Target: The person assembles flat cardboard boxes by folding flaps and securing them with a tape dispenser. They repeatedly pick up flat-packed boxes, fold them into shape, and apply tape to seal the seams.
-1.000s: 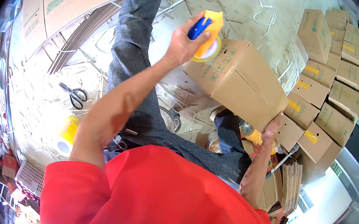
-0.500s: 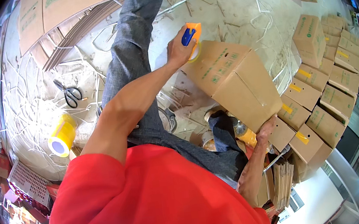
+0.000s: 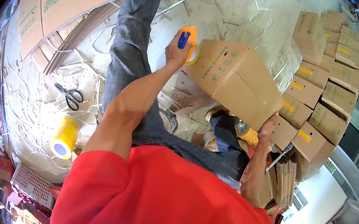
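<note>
Against box (image 3: 236, 83) edge, tape dispenser (image 3: 189, 44) (floor littered)

The scissors (image 3: 70, 98) lie left of the leg, the tape roll (image 3: 64, 138) nearer, stacked boxes (image 3: 319, 91) right.

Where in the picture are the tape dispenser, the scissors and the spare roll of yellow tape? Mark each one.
tape dispenser (image 3: 188, 40): head view, on its orange body above the left hand.
scissors (image 3: 71, 97): head view, on the black handles.
roll of yellow tape (image 3: 64, 138): head view, on its yellow side.
</note>
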Tool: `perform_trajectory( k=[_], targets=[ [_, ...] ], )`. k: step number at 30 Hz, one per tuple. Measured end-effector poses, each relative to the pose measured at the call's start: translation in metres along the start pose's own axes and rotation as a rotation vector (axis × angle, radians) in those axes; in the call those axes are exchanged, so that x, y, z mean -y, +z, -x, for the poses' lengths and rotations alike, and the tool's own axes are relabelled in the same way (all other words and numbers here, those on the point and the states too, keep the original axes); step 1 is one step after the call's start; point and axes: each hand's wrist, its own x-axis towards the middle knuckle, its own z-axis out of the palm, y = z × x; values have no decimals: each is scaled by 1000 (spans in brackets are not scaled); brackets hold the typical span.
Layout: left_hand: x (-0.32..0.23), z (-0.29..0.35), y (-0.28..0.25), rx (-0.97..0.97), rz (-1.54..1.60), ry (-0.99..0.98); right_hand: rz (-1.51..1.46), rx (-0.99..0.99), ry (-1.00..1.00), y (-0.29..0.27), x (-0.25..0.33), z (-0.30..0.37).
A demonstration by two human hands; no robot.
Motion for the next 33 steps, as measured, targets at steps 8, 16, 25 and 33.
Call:
perform_trajectory(
  k=[8, 16, 25, 33],
  targets=[
    [-115, 39, -7, 50, 412, 120, -11, -33, -14, -11, 7, 1],
    [-53, 28, 23, -42, 269, 157, 23, 30, -46, -44, -23, -31],
    [-139, 67, -82, 190, 127, 242, -34, 7, -194, -65, -26, -3],
    [-137, 107, -261, -190, -181, 558, 100, -101, -311, -83, -42, 0]
  ],
)
